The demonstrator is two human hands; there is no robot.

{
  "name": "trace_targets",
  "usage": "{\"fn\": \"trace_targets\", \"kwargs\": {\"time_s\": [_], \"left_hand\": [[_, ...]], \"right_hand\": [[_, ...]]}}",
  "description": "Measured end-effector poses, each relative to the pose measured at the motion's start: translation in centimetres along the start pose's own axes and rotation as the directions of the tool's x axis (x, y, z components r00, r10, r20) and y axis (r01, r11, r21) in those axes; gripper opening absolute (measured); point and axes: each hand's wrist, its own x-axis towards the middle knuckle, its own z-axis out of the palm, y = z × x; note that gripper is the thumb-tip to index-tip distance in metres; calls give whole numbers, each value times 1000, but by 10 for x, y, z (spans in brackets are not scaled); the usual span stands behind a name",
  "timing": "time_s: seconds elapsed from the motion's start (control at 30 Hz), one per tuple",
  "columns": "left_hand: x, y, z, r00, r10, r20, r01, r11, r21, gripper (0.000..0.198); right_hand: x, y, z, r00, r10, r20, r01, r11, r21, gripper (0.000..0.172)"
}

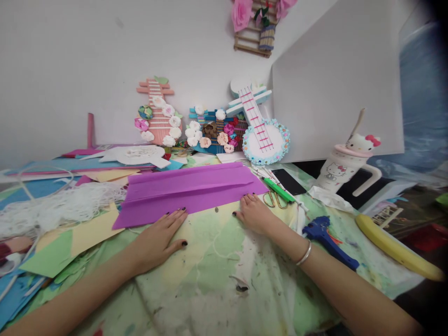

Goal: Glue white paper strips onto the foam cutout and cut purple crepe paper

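A purple sheet of paper lies across the middle of the table, with a raised fold running along its length. My left hand rests palm down at its near edge, fingers stretched over the paper and thumb spread out on the cloth. At the sheet's right end, my right hand lies with its fingertips on the near edge and its thumb apart; it grips nothing. Just beyond the right hand are gold-handled scissors and a green marker or cutter, whose exact kind I cannot make out.
Right of my forearm lie a blue glue gun and a yellow banana-shaped object. A white tumbler stands behind, near a black phone. Paper-flower instruments lean on the wall. White string and coloured papers crowd the left.
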Motion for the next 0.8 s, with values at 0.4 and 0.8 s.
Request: {"fn": "trace_targets", "kwargs": {"time_s": [0.4,0.8], "left_hand": [[-54,-22,2,946,-312,-89,321,940,112,81],[-70,-13,-15,898,-426,-109,439,885,155,81]], "right_hand": [[5,27,4,984,126,130,-125,992,-20,72],[15,63,12,965,173,196,-169,985,-37,74]]}}
